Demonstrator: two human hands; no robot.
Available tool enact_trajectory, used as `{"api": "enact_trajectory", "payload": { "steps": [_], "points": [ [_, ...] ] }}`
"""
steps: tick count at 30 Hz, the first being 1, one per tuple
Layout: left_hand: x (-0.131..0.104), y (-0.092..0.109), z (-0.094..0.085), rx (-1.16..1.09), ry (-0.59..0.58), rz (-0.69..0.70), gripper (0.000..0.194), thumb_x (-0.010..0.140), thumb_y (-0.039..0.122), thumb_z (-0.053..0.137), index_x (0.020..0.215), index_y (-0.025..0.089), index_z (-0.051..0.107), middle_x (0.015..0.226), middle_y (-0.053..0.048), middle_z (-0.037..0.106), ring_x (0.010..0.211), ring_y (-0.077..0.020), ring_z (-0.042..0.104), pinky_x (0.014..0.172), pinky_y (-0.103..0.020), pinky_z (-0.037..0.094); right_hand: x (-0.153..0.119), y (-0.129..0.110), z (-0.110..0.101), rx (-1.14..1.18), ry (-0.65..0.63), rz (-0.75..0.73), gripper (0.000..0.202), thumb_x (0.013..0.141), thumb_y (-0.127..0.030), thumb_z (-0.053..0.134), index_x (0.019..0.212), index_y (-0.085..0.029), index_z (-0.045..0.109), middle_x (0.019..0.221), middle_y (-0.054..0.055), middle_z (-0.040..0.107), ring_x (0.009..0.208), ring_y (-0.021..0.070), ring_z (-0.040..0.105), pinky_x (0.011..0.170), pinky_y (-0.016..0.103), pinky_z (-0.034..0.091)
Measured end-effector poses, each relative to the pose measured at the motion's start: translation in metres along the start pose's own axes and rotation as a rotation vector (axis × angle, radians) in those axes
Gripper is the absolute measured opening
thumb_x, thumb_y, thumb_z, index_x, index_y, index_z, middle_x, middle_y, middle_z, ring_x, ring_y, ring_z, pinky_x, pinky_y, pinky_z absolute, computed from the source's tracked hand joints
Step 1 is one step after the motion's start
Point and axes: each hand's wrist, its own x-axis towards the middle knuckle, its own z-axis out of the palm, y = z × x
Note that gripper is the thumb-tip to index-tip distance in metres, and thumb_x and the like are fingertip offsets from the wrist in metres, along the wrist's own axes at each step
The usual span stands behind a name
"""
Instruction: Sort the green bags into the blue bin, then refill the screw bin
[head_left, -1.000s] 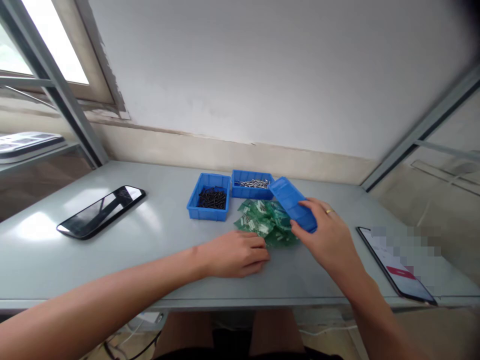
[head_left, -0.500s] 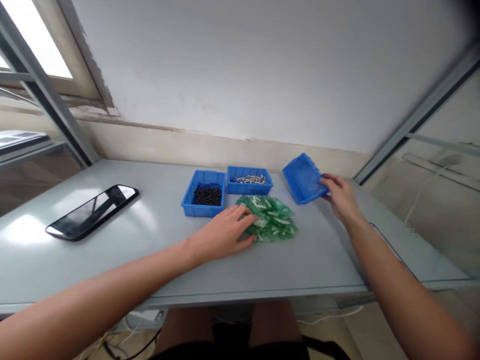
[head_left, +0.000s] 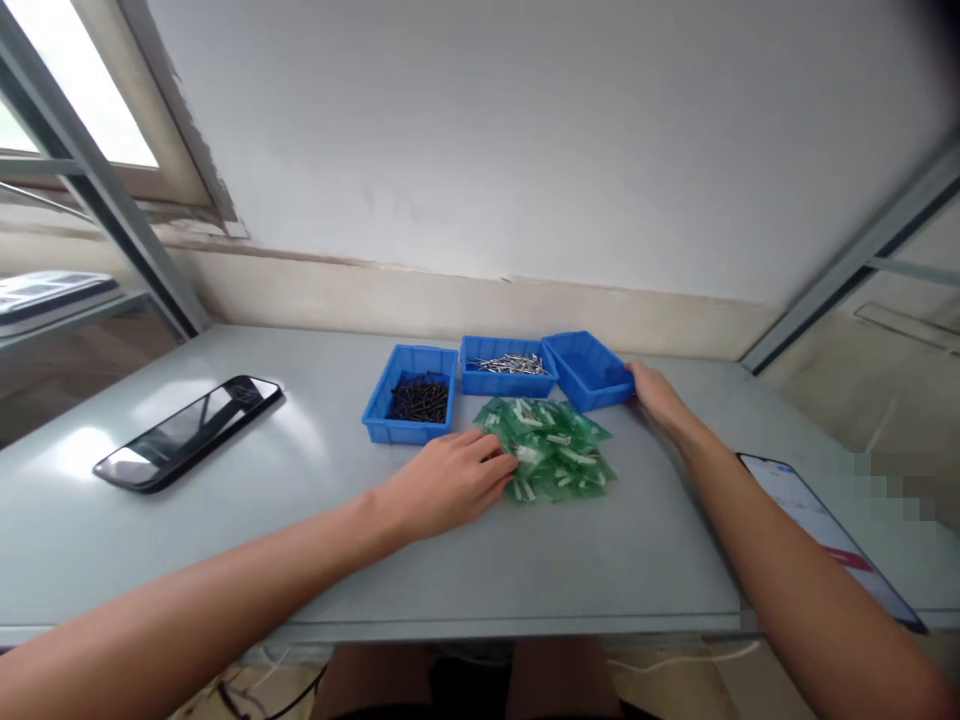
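Palm down, my left hand (head_left: 457,480) rests at the near left edge of a pile of small green plastic bags (head_left: 559,450) with white strips on them. Its loosely bent fingertips touch the bags without gripping one. My right hand (head_left: 656,398) holds the right end of a blue plastic bin (head_left: 589,372), which is set at an angle on the table; its visible inside shows no contents. Against that bin's left side stands a blue bin (head_left: 510,383) of silvery screws or nails (head_left: 517,364). Further left, another blue bin (head_left: 409,432) contains black screws (head_left: 420,398).
A black device with a glossy screen (head_left: 191,430) lies on the left of the grey table (head_left: 300,540). A phone (head_left: 825,530) with a lit screen lies partly under my right forearm. The wall (head_left: 480,180) rises behind the bins, with metal frame posts (head_left: 127,220) at either side.
My right hand has lowered the tilted bin onto the table and brought it left against the silvery-parts bin. My left fingers have drawn closer together beside the bags.
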Motion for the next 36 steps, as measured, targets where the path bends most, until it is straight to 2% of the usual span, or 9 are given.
{"api": "enact_trajectory", "payload": {
  "steps": [6, 11, 13, 14, 18, 23, 28, 32, 36],
  "points": [
    [0.002, -0.004, -0.002, -0.034, 0.162, -0.021, 0.025, 0.095, 0.022, 0.037, 0.098, 0.014, 0.061, 0.087, -0.007, 0.064, 0.081, -0.0179, 0.06, 0.071, -0.029, 0.051, -0.008, -0.011, -0.008, -0.389, 0.031, -0.115, 0.026, 0.078, -0.027, 0.044, 0.055, -0.02, 0.055, 0.066, 0.007, 0.064, 0.075, 0.0241, 0.057, 0.069, 0.031, 0.039],
    [0.003, -0.006, -0.003, -0.055, 0.256, -0.131, 0.021, 0.094, 0.023, 0.04, 0.096, 0.015, 0.06, 0.087, -0.006, 0.064, 0.081, -0.0166, 0.062, 0.07, -0.027, 0.052, -0.021, -0.032, -0.012, -0.524, 0.126, -0.207, 0.022, 0.075, -0.024, 0.05, 0.088, -0.016, 0.066, 0.092, 0.013, 0.068, 0.088, 0.0276, 0.059, 0.079, 0.037, 0.04],
    [0.003, -0.005, -0.002, -0.033, 0.251, -0.142, 0.02, 0.093, 0.023, 0.041, 0.095, 0.015, 0.06, 0.087, -0.006, 0.064, 0.081, -0.0176, 0.062, 0.069, -0.028, 0.052, -0.031, -0.047, -0.011, -0.543, 0.221, -0.348, 0.026, 0.079, -0.024, 0.049, 0.097, -0.015, 0.065, 0.099, 0.013, 0.066, 0.085, 0.0248, 0.06, 0.079, 0.036, 0.043],
    [0.003, -0.005, -0.002, -0.022, 0.237, -0.138, 0.02, 0.093, 0.023, 0.042, 0.095, 0.015, 0.06, 0.088, -0.006, 0.064, 0.082, -0.0183, 0.062, 0.069, -0.028, 0.052, -0.038, -0.055, -0.008, -0.521, 0.21, -0.453, 0.024, 0.08, -0.024, 0.048, 0.095, -0.016, 0.065, 0.096, 0.011, 0.067, 0.08, 0.0225, 0.061, 0.077, 0.035, 0.044],
    [0.003, -0.002, -0.004, -0.028, 0.211, -0.089, 0.018, 0.091, 0.021, 0.043, 0.091, 0.015, 0.06, 0.085, -0.006, 0.064, 0.081, -0.0189, 0.061, 0.068, -0.029, 0.052, -0.071, -0.08, 0.016, -0.424, -0.036, -0.72, 0.017, 0.086, -0.024, 0.049, 0.088, -0.019, 0.065, 0.08, 0.005, 0.068, 0.071, 0.0181, 0.06, 0.068, 0.03, 0.046],
    [0.003, 0.0, -0.01, -0.208, 0.374, -0.164, 0.011, 0.088, 0.017, 0.047, 0.089, 0.016, 0.058, 0.079, -0.003, 0.064, 0.072, -0.0141, 0.06, 0.065, -0.025, 0.05, -0.096, -0.085, 0.044, -0.331, -0.298, -0.965, 0.02, 0.086, -0.013, 0.045, 0.095, -0.017, 0.062, 0.09, 0.006, 0.067, 0.085, 0.0177, 0.06, 0.078, 0.031, 0.046],
    [0.007, 0.001, -0.011, -0.518, 0.468, -0.416, 0.006, 0.083, 0.015, 0.052, 0.085, 0.017, 0.057, 0.069, 0.002, 0.059, 0.06, -0.0093, 0.056, 0.058, -0.02, 0.048, -0.102, -0.087, 0.039, -0.248, -0.45, -0.902, 0.033, 0.081, -0.006, 0.043, 0.108, -0.018, 0.059, 0.095, 0.005, 0.067, 0.087, 0.0167, 0.059, 0.077, 0.03, 0.046],
    [0.01, 0.0, -0.012, -0.794, 0.558, -0.578, 0.004, 0.083, 0.018, 0.054, 0.079, 0.017, 0.054, 0.065, 0.003, 0.055, 0.058, -0.0098, 0.055, 0.055, -0.021, 0.046, -0.11, -0.095, 0.038, -0.104, -0.535, -0.756, 0.026, 0.087, -0.023, 0.05, 0.112, -0.019, 0.057, 0.093, 0.004, 0.066, 0.081, 0.0158, 0.06, 0.071, 0.028, 0.046],
    [0.012, 0.0, -0.014, -0.988, 0.582, -0.611, 0.006, 0.084, 0.022, 0.055, 0.081, 0.017, 0.053, 0.06, 0.004, 0.053, 0.054, -0.0089, 0.052, 0.051, -0.02, 0.043, -0.117, -0.098, 0.049, -0.084, -0.513, -0.628, 0.017, 0.086, -0.034, 0.055, 0.081, -0.019, 0.06, 0.068, -0.001, 0.058, 0.06, 0.0119, 0.051, 0.057, 0.024, 0.039]
  ]
}}
